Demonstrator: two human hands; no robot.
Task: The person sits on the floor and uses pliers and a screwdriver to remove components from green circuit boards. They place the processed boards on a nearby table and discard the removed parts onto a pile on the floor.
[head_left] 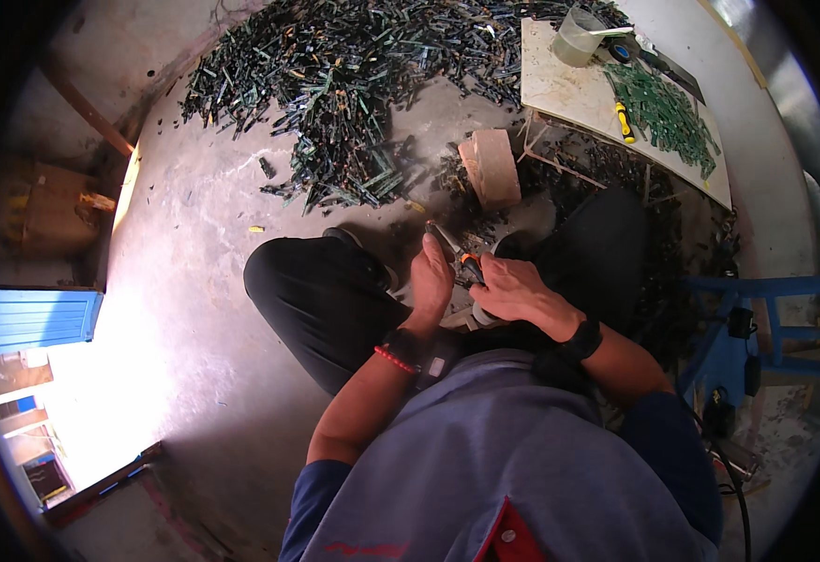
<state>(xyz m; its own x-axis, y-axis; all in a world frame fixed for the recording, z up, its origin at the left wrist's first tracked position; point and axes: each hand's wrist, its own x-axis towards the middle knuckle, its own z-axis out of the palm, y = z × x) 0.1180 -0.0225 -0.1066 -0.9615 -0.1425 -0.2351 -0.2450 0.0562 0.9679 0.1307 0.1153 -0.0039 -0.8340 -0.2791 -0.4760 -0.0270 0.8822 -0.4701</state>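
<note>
I sit on a concrete floor with my knees apart. My left hand [432, 276] is closed around a thin metal strip or small part held upright between my knees. My right hand [513, 288] grips a tool with orange and black handles [469, 267], a pair of pliers or cutters, pressed against what the left hand holds. Both hands touch each other above my lap. A wooden block [491, 167] stands on the floor just beyond them.
A large heap of dark green strips [335, 84] covers the floor ahead. A low white board [597, 98] at the upper right carries a plastic cup [579, 37], a yellow-handled tool [623, 122] and more green strips. A blue frame [747, 309] stands at right.
</note>
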